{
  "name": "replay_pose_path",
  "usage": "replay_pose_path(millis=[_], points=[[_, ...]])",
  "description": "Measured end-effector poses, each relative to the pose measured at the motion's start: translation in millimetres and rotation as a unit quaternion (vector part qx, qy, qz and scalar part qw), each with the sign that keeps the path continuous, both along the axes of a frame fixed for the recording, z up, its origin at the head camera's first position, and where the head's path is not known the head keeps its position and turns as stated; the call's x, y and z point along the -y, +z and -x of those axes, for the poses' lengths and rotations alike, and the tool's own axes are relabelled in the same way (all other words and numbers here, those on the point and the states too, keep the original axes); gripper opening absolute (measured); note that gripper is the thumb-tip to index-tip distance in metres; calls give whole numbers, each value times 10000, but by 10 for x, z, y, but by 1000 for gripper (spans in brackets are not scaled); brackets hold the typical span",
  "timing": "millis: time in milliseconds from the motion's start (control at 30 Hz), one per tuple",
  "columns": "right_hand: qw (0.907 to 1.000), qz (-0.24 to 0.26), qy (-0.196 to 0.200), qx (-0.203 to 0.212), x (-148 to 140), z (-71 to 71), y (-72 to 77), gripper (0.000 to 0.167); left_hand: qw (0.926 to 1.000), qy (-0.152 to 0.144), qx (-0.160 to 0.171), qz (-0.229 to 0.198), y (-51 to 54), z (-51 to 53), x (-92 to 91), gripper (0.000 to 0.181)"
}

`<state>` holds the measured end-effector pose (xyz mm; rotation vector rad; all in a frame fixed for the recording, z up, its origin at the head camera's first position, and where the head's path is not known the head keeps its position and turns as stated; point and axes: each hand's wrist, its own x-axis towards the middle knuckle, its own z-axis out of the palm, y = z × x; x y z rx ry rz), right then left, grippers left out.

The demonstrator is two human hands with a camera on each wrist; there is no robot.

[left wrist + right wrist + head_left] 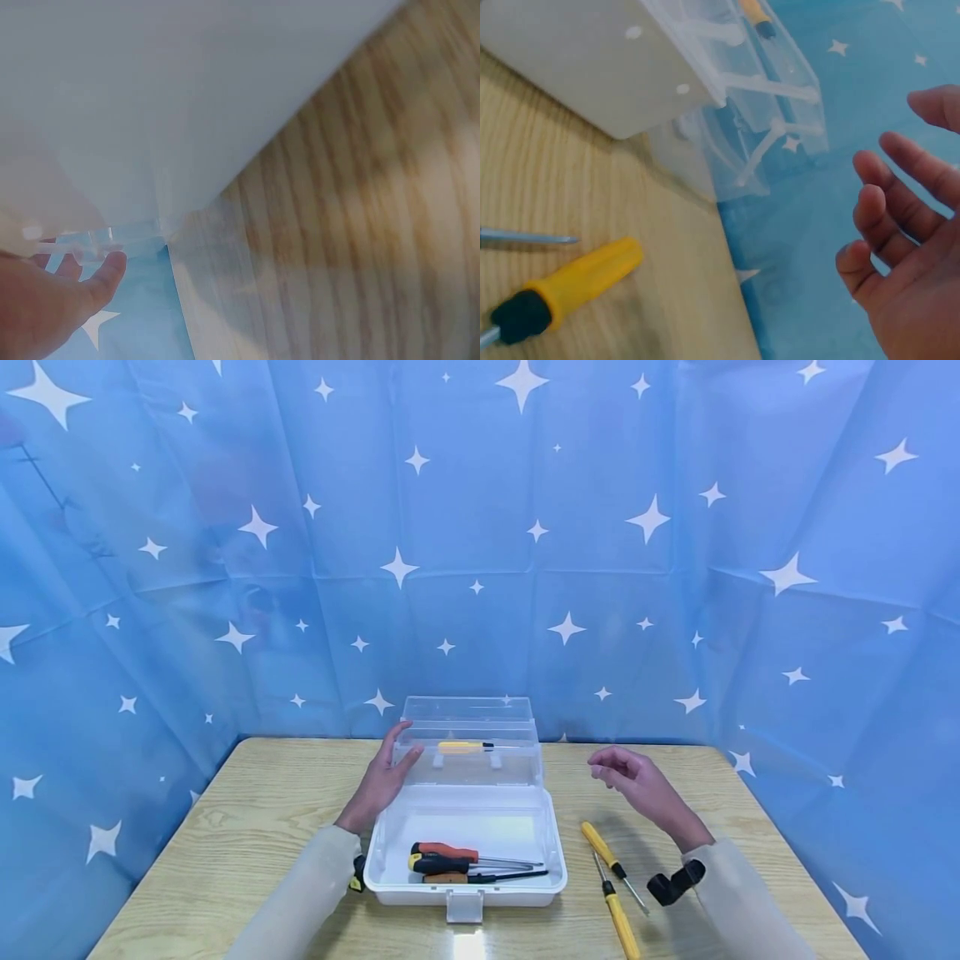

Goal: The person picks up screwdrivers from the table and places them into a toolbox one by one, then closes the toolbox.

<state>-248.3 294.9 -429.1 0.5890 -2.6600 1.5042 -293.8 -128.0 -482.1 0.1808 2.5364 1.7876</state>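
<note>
A white toolbox [382, 893] stands open on the table, its clear trays and lid [468, 710] tipped up at the back. My left hand [381, 783] is at the left side of the clear trays, thumb and fingers spread; the left wrist view shows the thumb [105, 283] beside clear plastic. Inside the box lie a red-handled screwdriver [446, 850], a black-and-yellow one [438, 863] and a brown-handled one [446, 878]. One yellow screwdriver [461, 747] sits in a clear tray. To the right of the box, my right hand [637, 785] hovers with loosely bent fingers, holding nothing.
Two yellow-handled screwdrivers lie on the table right of the box, one pointing toward the front [600, 843], the other with its handle [621, 927] at the front. A blue curtain [480, 527] with white stars hangs behind the wooden table [277, 793].
</note>
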Motion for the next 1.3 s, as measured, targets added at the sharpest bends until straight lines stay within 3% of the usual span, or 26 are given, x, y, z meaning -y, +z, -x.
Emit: replay_pose_path(millis=[167,333,433,500,667,767,933,1167,1300], points=[[10000,-17,-39,37,-76,-21,-121,21,10000,24,-19,3,8,4,4,65],[9997,73,-73,205,-142,-57,-219,22,10000,-80,17,18,238,-145,-31,63],[9992,132,-65,377,-174,-76,-277,25,9999,-118,-13,66,313,-201,-45,63],[9984,197,-63,528,-192,-86,-318,27,9999,-102,2,65,284,-180,-41,63],[9957,387,112,839,-229,-114,-405,30,10000,-18,-7,-5,66,-31,2,66],[9942,405,161,980,-243,-133,-445,33,10000,-6,-84,-5,-10,14,16,68],[9925,401,245,1129,-271,-138,-528,40,9997,-35,-223,-53,-36,19,21,69],[9882,280,656,1358,-299,-148,-632,39,9998,5,-218,-17,-28,11,16,71],[9850,83,526,1642,-295,-164,-665,39,9999,11,-169,6,-38,5,10,71]])
